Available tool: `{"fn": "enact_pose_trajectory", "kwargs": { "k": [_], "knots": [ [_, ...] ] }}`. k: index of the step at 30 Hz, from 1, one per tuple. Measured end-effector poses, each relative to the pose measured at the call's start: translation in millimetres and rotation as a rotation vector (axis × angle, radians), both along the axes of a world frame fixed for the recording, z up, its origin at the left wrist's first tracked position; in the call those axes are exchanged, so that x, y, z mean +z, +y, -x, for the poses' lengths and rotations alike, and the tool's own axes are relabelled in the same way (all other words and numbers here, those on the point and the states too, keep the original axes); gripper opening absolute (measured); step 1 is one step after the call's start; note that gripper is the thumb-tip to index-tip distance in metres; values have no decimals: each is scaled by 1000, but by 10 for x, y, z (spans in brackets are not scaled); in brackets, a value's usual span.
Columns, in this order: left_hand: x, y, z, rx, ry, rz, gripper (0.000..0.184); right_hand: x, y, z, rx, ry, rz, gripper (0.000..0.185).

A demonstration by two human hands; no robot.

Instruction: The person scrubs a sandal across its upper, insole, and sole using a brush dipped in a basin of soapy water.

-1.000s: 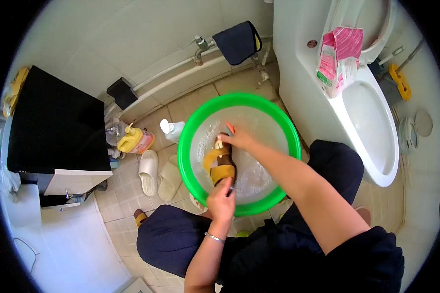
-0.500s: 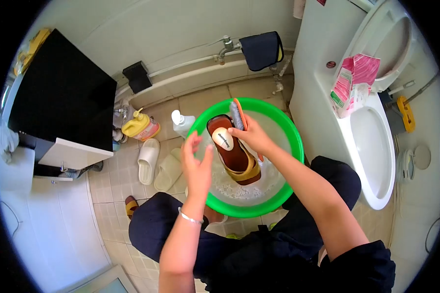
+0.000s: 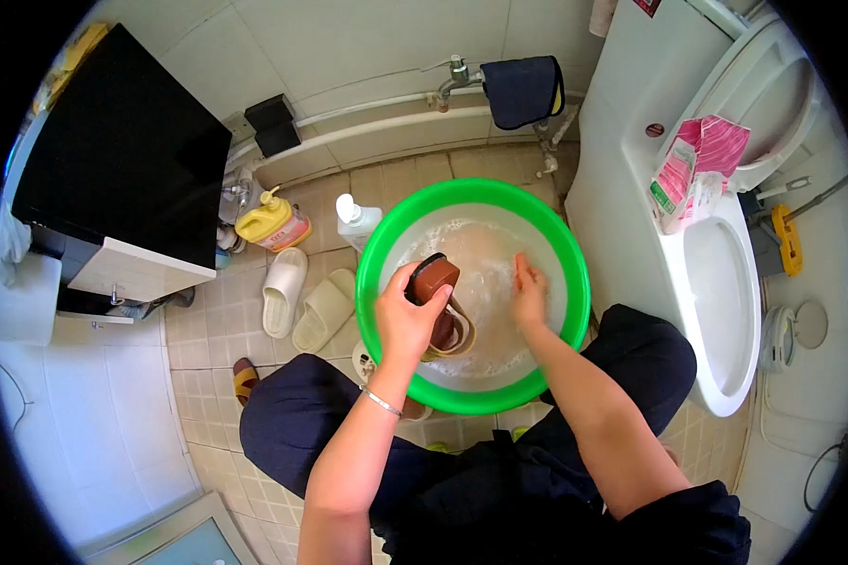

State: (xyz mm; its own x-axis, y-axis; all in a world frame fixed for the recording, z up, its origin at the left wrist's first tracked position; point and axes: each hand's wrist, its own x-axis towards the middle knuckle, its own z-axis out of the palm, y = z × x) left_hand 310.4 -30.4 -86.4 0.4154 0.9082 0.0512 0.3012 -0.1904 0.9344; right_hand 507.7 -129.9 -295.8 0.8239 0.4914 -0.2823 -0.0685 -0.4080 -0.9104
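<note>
My left hand (image 3: 405, 315) grips a brown sandal (image 3: 435, 275) by its sole, fingers behind and thumb on the near side. The sandal is tilted, toe end up, with its tan strap (image 3: 457, 341) low over the water in a green-rimmed basin (image 3: 375, 254). On the right side of the basin, my right hand (image 3: 530, 294) is at the cloudy, sudsy water (image 3: 481, 235). Its fingers are stretched out and slightly apart, with nothing visible in them. I cannot see the brush or the pale oval piece in the basin now.
Pale slippers (image 3: 283, 292), a white pump bottle (image 3: 356, 221) and a yellow jug (image 3: 273, 222) stand left of the basin. Another brown sandal (image 3: 245, 379) lies near my left knee. At right is a white toilet (image 3: 721, 282) with a pink packet (image 3: 697, 160) on it.
The sandal has passed to my left hand and tipped up. My right hand has moved right and down to the water, and the brush and pale oval piece have gone from sight.
</note>
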Motion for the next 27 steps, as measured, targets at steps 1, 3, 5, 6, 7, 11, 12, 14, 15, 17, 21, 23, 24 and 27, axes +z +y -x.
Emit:
{"fn": "enact_pose_trajectory", "kwargs": {
  "k": [1,3,5,6,7,11,12,14,15,17,21,23,24,27],
  "knots": [
    [-34,-2,-26,16,-9,21,43,59,7,29,-136,119,-86,53],
    [-111,3,-80,33,-29,47,43,1195,110,267,294,514,46,46],
    [-187,-4,-115,72,-23,-18,41,1587,175,271,370,334,44,47],
    [-206,-8,-124,78,-29,-10,41,1903,203,263,493,236,-57,41],
    [-218,-2,-140,69,-40,-28,41,2137,237,257,612,137,-161,36],
    [-106,-37,-185,10,67,25,42,2580,345,286,975,-514,-292,35],
    [-88,-60,-192,40,65,31,44,2713,350,343,1014,-605,-129,34],
    [-246,-111,-174,75,-20,-11,44,2766,331,316,1050,-696,37,34],
    [-247,-111,-183,112,-110,-60,44,2757,320,187,1030,-643,108,32],
    [-258,-98,-150,132,-151,-14,45,2679,314,131,1006,-585,176,31],
    [-125,-44,-106,68,-124,20,45,2711,315,341,947,-512,-12,32],
    [-137,-37,-88,75,-98,19,44,2710,359,319,986,-500,-3,33],
    [-159,-50,-60,50,-162,38,45,2593,408,208,1037,-512,196,34],
    [20,-47,-47,27,-274,74,45,1624,200,-29,950,-445,266,38]
  ]
}}
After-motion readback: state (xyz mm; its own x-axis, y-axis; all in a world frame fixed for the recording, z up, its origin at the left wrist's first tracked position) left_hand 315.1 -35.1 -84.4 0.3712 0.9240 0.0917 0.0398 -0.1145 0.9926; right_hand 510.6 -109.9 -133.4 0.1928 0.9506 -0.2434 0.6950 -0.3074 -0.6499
